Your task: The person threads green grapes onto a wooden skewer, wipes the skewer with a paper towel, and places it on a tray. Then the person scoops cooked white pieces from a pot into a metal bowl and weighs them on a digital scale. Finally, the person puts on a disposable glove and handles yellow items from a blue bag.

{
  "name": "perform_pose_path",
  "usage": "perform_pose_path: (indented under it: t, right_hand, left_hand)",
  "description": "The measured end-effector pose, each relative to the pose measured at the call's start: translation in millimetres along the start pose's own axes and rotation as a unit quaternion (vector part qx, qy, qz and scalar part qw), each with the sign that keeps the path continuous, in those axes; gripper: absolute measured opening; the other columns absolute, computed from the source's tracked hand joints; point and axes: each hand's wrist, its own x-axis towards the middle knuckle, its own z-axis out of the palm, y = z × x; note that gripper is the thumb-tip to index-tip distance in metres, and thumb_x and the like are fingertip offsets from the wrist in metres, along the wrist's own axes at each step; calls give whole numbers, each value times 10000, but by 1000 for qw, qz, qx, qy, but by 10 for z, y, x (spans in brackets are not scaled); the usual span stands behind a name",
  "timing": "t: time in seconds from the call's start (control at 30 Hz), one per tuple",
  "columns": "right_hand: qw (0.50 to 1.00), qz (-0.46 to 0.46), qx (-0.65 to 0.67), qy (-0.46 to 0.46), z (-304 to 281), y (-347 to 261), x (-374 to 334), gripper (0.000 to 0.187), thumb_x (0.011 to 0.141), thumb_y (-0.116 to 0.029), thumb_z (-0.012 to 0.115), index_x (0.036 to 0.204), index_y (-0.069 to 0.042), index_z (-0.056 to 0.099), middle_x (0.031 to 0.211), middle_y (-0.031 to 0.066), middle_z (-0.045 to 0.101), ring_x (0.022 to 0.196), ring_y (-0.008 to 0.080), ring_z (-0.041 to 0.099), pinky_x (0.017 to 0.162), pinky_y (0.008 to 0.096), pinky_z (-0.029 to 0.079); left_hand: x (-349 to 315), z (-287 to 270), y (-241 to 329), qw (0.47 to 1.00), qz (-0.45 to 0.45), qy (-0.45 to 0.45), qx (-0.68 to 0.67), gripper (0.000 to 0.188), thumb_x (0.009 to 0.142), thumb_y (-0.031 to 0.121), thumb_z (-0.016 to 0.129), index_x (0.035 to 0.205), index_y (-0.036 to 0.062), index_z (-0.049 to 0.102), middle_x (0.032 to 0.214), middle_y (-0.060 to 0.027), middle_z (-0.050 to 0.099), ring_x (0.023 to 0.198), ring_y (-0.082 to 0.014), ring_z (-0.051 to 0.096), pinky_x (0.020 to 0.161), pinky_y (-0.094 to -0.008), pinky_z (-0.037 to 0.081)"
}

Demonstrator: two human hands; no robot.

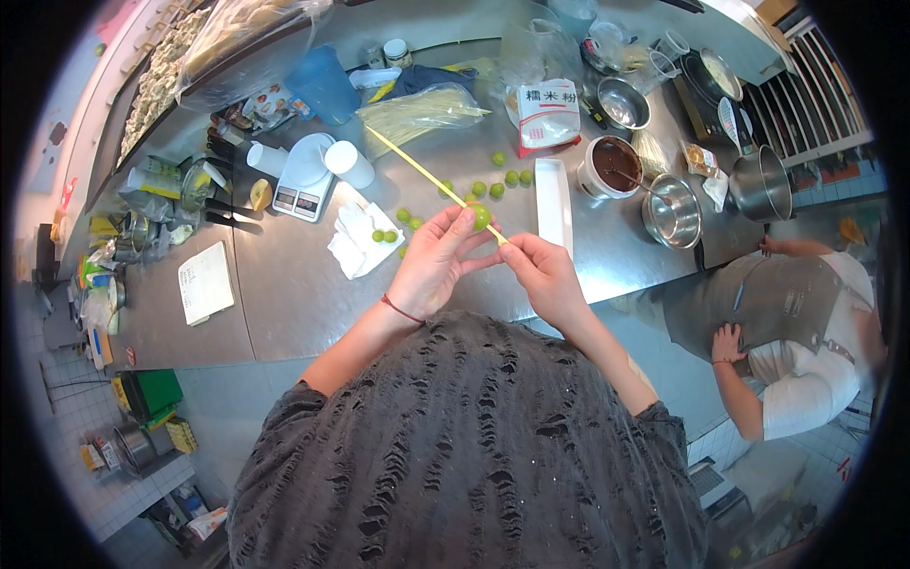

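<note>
Above the near edge of the steel table, a long pale skewer (417, 165) slants from upper left to lower right. A round green grape (482, 217) sits on or against it near its lower end; whether it is pierced cannot be made out. My left hand (433, 258) is closed around the grape with thumb and fingers. Pinched between the thumb and fingers of my right hand (547, 277) is the skewer's lower end. Several loose green grapes (497, 191) lie on the table just beyond my hands. Two more grapes (384, 236) rest on a crumpled white cloth (355, 247) to the left.
Right of the grapes stand a long white tray (553, 204), a tub of dark brown sauce (614, 167) and a steel bowl (671, 213). A bag of skewers (427, 112), kitchen scale (304, 175), knives (233, 216) and notebook (206, 284) lie farther left. An aproned person (758, 313) stands at right.
</note>
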Motion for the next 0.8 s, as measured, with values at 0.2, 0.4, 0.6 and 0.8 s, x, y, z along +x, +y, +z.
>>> perform_pose_path:
  t: [0.2,0.4,0.6,0.8]
  right_hand:
    - [1000,10,29,-4,44,69,59,218,995,-178,564,942,6,667,701,-19,566,652,49,474,580,246,388]
    - [999,-1,37,-10,91,66,117,213,1006,-180,555,961,-5,668,739,-38,577,657,31,446,575,221,358]
    - [999,20,39,-5,115,99,135,217,1011,-192,554,965,-19,676,720,-67,544,626,20,403,552,210,321]
    - [992,105,57,30,12,414,50,193,999,-170,570,961,-21,688,654,-77,482,591,20,380,521,213,287]
  left_hand:
    - [17,-21,-35,1000,-9,26,-12,305,1008,271,588,1200,41,531,1136,-87,612,1106,-235,633,939,-462,566]
    - [29,-39,-25,999,-10,45,8,355,1011,271,583,1250,21,500,1160,-97,601,1105,-234,635,920,-438,576]
    - [40,-106,-59,999,-24,38,24,416,1012,289,576,1304,16,463,1211,-113,587,1121,-234,626,934,-437,566]
    - [96,-698,-336,995,-81,26,60,670,970,472,593,1436,29,407,1382,-186,534,1222,-283,568,969,-456,518]
